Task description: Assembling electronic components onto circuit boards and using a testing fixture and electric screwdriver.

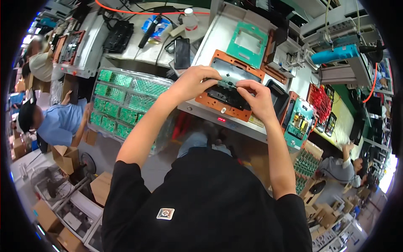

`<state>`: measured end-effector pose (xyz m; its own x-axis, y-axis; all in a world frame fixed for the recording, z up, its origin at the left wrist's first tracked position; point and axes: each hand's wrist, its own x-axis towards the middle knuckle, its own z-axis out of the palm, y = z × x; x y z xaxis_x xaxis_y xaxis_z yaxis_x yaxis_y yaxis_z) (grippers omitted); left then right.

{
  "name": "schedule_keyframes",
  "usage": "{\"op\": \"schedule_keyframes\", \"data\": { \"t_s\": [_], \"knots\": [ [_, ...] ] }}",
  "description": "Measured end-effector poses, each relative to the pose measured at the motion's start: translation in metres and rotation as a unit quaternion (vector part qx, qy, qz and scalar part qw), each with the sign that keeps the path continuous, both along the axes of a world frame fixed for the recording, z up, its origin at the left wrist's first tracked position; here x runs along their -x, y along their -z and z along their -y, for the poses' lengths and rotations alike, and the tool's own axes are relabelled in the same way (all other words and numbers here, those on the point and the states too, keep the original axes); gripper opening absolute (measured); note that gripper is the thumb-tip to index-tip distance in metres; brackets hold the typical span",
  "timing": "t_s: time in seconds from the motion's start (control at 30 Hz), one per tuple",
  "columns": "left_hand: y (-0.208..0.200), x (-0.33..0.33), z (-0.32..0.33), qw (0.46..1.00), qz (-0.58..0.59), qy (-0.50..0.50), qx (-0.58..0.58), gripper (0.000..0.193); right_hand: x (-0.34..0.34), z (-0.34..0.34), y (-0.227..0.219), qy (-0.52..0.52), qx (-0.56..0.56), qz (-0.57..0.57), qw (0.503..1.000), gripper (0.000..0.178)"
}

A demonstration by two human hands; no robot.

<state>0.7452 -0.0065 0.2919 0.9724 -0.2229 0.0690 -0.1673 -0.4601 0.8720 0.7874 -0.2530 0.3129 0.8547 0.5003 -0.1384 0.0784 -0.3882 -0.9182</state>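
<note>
Square patch on the black shirt, plus a tiny red display on the bench's front edge, too small to read. Orange fixture sits right by that edge. Left hand and right hand touch a small green board over the black housing, fingers curled, can't tell how tight. Green frame behind.

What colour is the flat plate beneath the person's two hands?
The plate is orange-brown; it shows best in the head view.

Black short-sleeved shirt bearing a square patch with a diamond design; bare hands
</note>
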Motion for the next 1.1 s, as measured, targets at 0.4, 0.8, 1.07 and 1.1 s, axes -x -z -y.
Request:
{"op": "schedule_keyframes", "data": {
  "t_s": [0.4,0.8,1.07,1.1],
  "knots": [
    [0.006,0.031,0.017,0.989,0.095,0.071,-0.092,0.022,0.035,0.025,0.01,-0.047,0.054,0.15,0.986,0.018],
    [0.004,0.05,0.017,0.983,0.123,0.035,-0.132,0.025,0.038,0.02,0.019,-0.117,0.092,0.316,0.937,0.025],
    [-0.004,0.058,0.029,0.973,0.185,-0.053,-0.123,0.024,-0.006,0.015,0.012,0.11,0.058,0.191,0.974,0.034],
    [-0.006,0.06,0.034,0.988,0.121,-0.086,-0.032,0.023,-0.029,0.009,0.021,0.154,0.049,0.154,0.975,0.04]
  ]
}}
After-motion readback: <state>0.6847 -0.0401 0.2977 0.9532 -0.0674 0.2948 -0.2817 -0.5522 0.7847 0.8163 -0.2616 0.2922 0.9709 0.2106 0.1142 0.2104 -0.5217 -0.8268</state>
